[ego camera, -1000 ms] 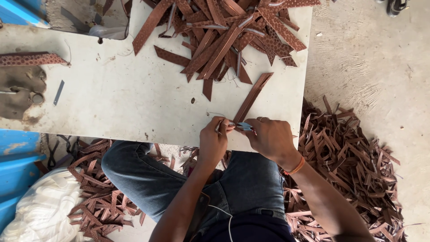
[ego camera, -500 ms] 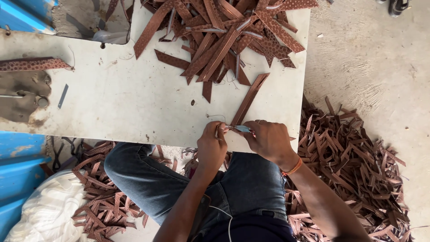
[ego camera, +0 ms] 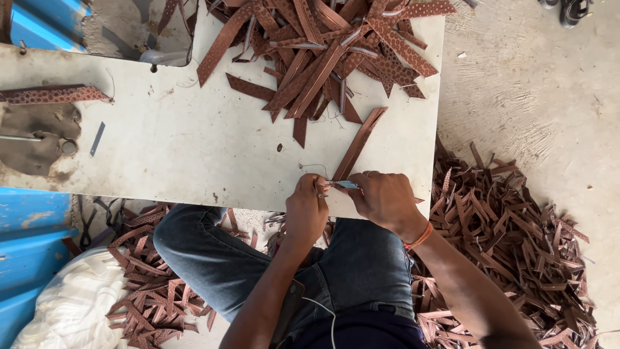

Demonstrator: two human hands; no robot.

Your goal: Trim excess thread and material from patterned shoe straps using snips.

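A white worktable [ego camera: 194, 148] fills the upper left and centre of the frame. A heap of brown leather strips [ego camera: 323, 52] lies at its top edge, and more cut strips [ego camera: 516, 239] cover the floor at lower right. One long strip [ego camera: 358, 143] lies slanted on the table, its near end at the hands. The right hand [ego camera: 384, 197] is closed around a small metal tool [ego camera: 343, 185]. The left hand [ego camera: 305, 208] pinches the strip's end beside it.

Both hands at table [ego camera: 194, 155] edge — left hand [ego camera: 305, 210], right hand [ego camera: 385, 197] pinching brown strip [ego camera: 359, 143].
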